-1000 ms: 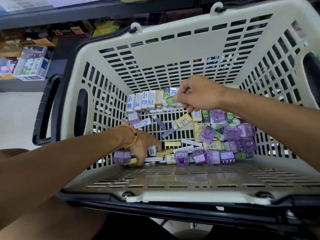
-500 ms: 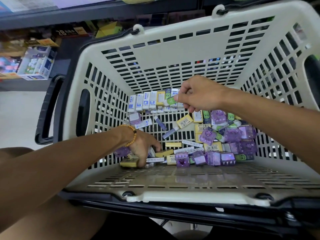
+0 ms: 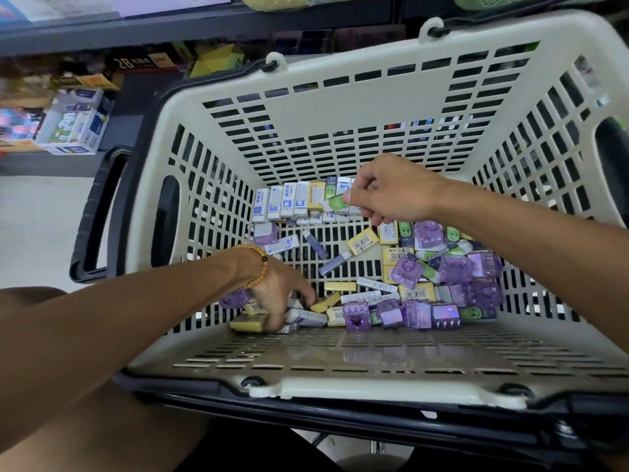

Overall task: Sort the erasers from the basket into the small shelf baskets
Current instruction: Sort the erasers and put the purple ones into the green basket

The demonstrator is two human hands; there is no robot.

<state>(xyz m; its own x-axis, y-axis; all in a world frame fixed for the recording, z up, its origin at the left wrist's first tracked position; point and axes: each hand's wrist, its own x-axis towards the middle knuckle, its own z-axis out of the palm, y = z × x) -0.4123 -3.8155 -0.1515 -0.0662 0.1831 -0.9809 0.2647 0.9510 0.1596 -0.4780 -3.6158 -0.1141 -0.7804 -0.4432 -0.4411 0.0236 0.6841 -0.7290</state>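
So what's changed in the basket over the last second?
The left hand pushed further into the near-left pile of erasers: the purple cube eraser is now mostly hidden behind its wrist, and a yellow eraser shows beside the fingers. The right hand still pinches the green eraser above the back row. The basket stayed put.

You've got 1 view, head-worn, wide-angle, looking forward and steeply down into the basket point(image 3: 340, 137) from close above its near rim. Your left hand point(image 3: 279, 294) and right hand point(image 3: 391, 192) enter from the bottom and right edges. Shelf point(image 3: 170, 32) runs across the top.
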